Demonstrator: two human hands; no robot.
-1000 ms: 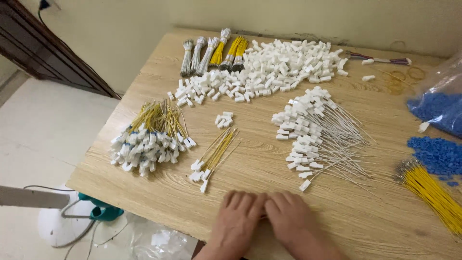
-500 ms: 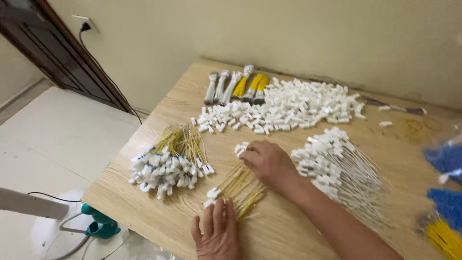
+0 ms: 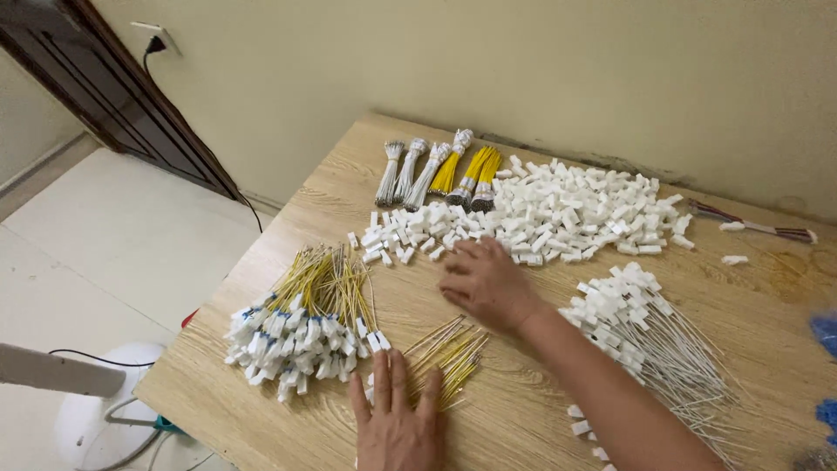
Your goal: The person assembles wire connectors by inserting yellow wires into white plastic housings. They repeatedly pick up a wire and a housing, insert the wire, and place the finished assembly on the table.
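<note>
nearest the camera, the left hand (image 3: 397, 419) lies flat and open, palm down, fingers spread, gripping nothing; it presses on the near end of a small bunch of yellow wires (image 3: 449, 353), probably to keep the loose strands together on the wooden table (image 3: 305, 209). just to its left sits a larger heap of yellow wires with white plugs (image 3: 301, 327), plug ends fanned toward the table edge, which suggests a sorted pile. farther out, the right hand (image 3: 486, 281) reaches forward, palm down, fingers loosely extended; it appears to hold nothing, though its underside is hidden. its fingertips touch the near edge of the big spread of white plastic plugs (image 3: 558, 214), so the plugs lie directly ahead of and under the fingers. to the right lies a pile of white wires with plugs (image 3: 649, 327). farthest, tied bundles of grey and yellow wire (image 3: 440, 170) rest near the wall.
</note>
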